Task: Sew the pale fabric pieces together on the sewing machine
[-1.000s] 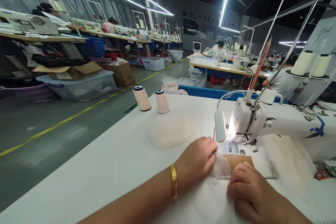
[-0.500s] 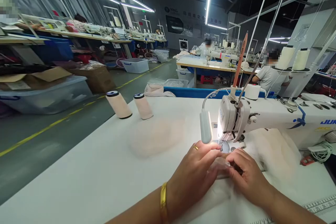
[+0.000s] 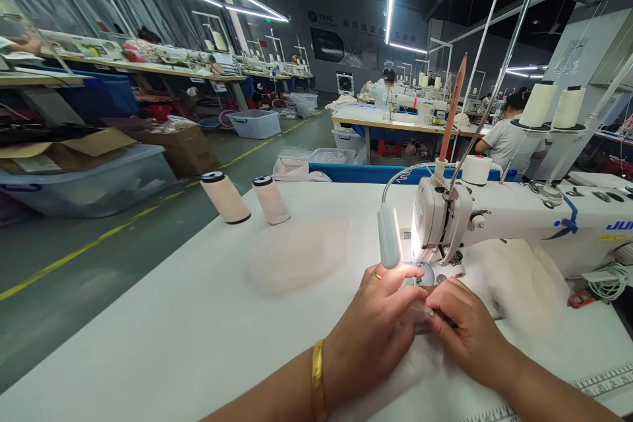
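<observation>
A white sewing machine (image 3: pixel 499 211) stands at the right of the table, its lamp (image 3: pixel 390 237) lighting the needle area. Just in front of the presser foot, my left hand (image 3: pixel 378 316) holds thin, sheer pale fabric (image 3: pixel 420 311), its index finger reaching close to the foot. My right hand (image 3: pixel 467 323) pinches the same fabric beside it, thumb and fingers pressed together. The sheer cloth trails down toward me between my wrists. More pale peach sheer fabric (image 3: pixel 524 283) lies bunched under the machine arm, and a round patch of it (image 3: pixel 299 254) spreads left of the needle.
Two peach thread cones (image 3: pixel 226 198) stand at the table's far left edge. A clear ruler (image 3: pixel 603 379) lies at the lower right. White thread cones (image 3: pixel 537 105) sit on a stand behind the machine. A person (image 3: pixel 512 135) sits at another station beyond.
My left hand has shifted slightly right and toward the presser foot, its index finger more extended. My right hand keeps its pinch, almost in place.
</observation>
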`<state>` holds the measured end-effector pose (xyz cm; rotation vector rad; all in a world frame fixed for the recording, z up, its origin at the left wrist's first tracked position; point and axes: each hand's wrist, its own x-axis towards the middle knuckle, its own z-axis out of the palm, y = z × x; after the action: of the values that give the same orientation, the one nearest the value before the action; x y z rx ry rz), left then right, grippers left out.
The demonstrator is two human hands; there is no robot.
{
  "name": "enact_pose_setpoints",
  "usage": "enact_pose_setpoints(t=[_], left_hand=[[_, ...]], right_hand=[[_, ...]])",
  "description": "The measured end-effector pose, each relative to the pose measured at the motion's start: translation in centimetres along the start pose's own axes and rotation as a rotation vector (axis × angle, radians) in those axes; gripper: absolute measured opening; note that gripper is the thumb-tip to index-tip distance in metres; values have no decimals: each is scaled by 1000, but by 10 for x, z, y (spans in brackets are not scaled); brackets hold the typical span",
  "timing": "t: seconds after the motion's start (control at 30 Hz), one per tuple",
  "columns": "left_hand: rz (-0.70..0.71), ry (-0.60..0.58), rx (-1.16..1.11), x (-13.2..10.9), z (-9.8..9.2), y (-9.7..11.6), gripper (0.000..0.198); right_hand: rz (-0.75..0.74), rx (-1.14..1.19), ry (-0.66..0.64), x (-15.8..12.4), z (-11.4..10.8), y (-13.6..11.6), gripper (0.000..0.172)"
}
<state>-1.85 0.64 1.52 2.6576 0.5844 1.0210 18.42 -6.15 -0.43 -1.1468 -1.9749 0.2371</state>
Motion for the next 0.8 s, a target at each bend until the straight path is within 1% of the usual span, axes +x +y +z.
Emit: enact_pose_setpoints(t=[0.07,0.17,0.3,0.47,0.6,0.7,0.8], left_hand=[[-18,-17,-25,0,1,0,33],[-18,-7,-32,-2,1,-1,30],[12,27,-26,-3,-1,-2,27],[59,61,-7,2,-4,-2,23],[73,108,24,3,-4,-4,26],[59,124,36,1,-3,-6,26],[-2,103,31,3,-4,-4,25]], right_hand=[[-4,-3,-3,0,0,0,14],[1,0,-4,0,-1,0,14],[9,13,-9,0,-1,0,15],[29,22,-16,0,-1,0,14],[51,6,-12,-1,-3,-2,13],[53,-10,28,0,-4,-3,9],[-4,14,53,2,-4,-2,21]])
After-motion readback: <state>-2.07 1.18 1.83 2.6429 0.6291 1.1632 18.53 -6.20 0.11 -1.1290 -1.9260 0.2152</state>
